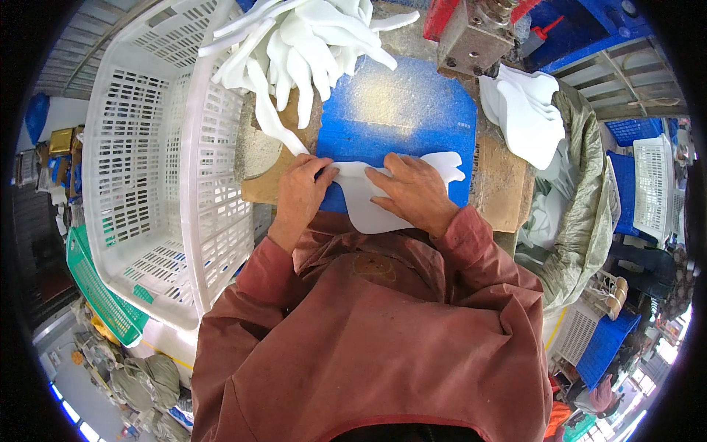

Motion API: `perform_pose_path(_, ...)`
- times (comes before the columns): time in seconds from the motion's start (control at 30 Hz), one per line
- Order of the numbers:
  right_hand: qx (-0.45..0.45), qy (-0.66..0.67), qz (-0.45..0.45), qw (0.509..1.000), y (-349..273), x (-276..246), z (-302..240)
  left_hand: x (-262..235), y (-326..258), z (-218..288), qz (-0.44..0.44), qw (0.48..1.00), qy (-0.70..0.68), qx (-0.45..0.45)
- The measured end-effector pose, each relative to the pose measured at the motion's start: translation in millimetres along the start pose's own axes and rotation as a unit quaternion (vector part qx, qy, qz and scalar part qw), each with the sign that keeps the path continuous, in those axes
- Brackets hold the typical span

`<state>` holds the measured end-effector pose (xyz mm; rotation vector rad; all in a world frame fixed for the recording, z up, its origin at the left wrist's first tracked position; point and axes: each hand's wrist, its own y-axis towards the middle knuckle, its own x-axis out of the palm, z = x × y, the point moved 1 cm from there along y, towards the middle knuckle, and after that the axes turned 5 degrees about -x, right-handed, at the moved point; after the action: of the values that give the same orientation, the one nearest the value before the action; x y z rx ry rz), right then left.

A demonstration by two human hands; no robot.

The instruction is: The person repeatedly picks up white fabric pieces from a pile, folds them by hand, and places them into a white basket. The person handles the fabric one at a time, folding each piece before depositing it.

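A flat white foam sheet piece (375, 210) lies on a blue cutting board (401, 110), hanging over its near edge. My left hand (302, 193) presses on the sheet's left end, fingers curled over it. Flat on the sheet's right part rests my right hand (412, 191), fingers spread toward the left. A pile of white cut foam strips (302, 44) lies at the board's far left. Above the board's far right corner stands a grey metal press head (471, 33).
A large white slatted plastic crate (155, 162) stands at my left. A stack of white cut pieces (526, 114) rests at the right above an olive sack (582, 199). Green basket (99, 295) and blue crates (607, 339) stand on the floor.
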<state>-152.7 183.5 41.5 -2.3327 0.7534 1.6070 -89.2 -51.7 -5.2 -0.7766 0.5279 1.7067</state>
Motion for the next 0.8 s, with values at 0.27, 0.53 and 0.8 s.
perform_pose_path(0.27,0.012,-0.013,-0.014,1.0,4.9,3.1,-1.8,-3.3,2.6,4.8,-0.001,1.0,-0.009,-0.023)
perform_pose_path(0.53,0.007,-0.042,-0.049,0.998,13.0,4.9,-0.9,0.3,10.9,0.4,-0.035,0.999,0.032,-0.023)
perform_pose_path(0.8,-0.024,-0.06,-0.035,0.997,13.2,7.3,1.2,-4.7,0.4,37.9,0.056,0.991,0.037,0.112)
